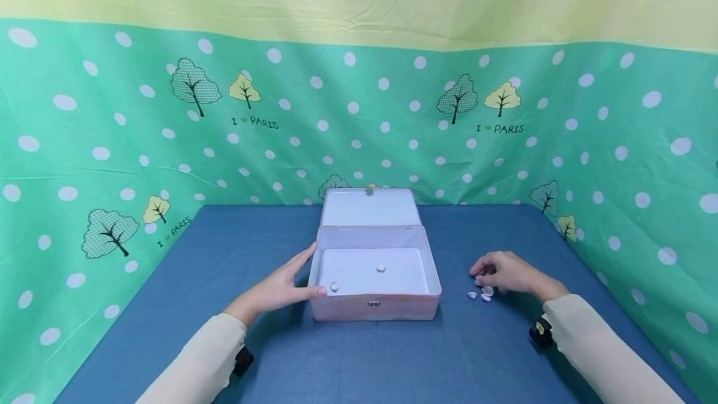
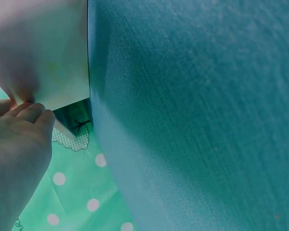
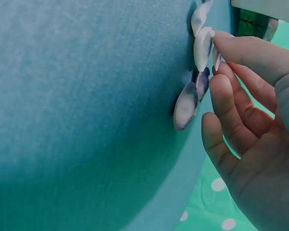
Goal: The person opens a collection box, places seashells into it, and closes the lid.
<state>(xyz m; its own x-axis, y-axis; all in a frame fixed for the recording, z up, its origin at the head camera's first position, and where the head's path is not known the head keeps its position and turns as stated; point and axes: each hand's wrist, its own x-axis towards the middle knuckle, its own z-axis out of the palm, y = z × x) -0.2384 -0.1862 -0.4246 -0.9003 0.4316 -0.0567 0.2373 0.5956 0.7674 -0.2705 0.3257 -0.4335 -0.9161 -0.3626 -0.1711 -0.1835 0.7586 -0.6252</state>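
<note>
A pale pink metal box (image 1: 376, 307) stands with its lid tipped back; two small shells (image 1: 381, 269) lie inside, one near the middle, one at the front left. My left hand (image 1: 275, 292) rests on the box's left side, thumb on the front left rim; in the left wrist view the left hand (image 2: 21, 144) touches the box wall (image 2: 62, 57). Right of the box, my right hand (image 1: 513, 274) is over a small pile of shells (image 1: 486, 292). In the right wrist view the right hand (image 3: 255, 101) pinches a small shell (image 3: 216, 58) between thumb and finger, beside other shells (image 3: 186, 107).
A blue cloth (image 1: 359, 360) covers the table. Behind and at both sides hangs a green curtain (image 1: 370, 105) with white dots and printed trees. The raised lid (image 1: 367, 207) stands at the back of the box.
</note>
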